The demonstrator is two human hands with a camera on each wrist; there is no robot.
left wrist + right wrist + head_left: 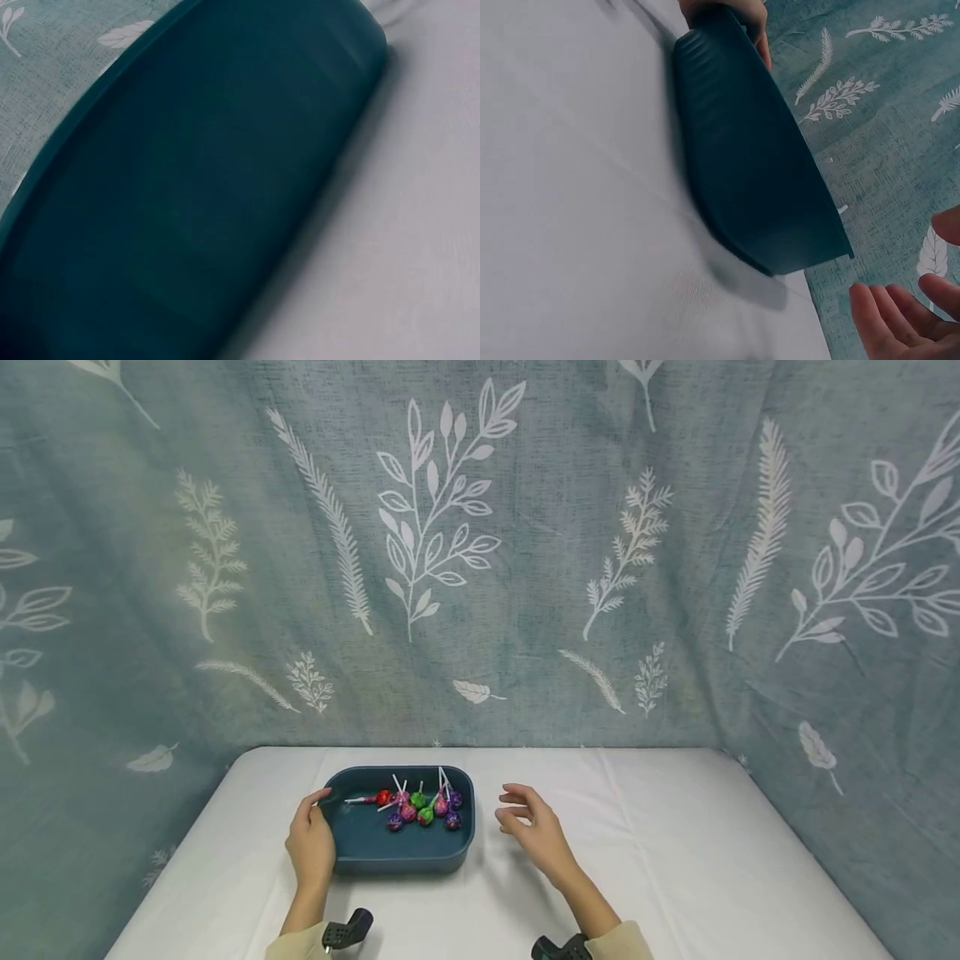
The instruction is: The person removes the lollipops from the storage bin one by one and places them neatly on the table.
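A dark teal plastic bin (397, 865) holds several lollipops (425, 816) in red, pink, green and purple wrappers, their white sticks pointing various ways. My left hand (311, 847) grips the bin's left end, with fingers at the rim. In the right wrist view that hand (727, 9) shows at the bin's far end. To the right of the bin, apart from it, my right hand (542, 837) hangs over the cloth with loosely bent fingers and nothing in them. The bin's outer wall (195, 180) fills most of the left wrist view.
A white cloth (675, 860) covers the table under the bin. Behind and at both sides hangs a grey-green curtain (525, 677) with white leaf prints. Each wrist wears a black camera mount (348, 928).
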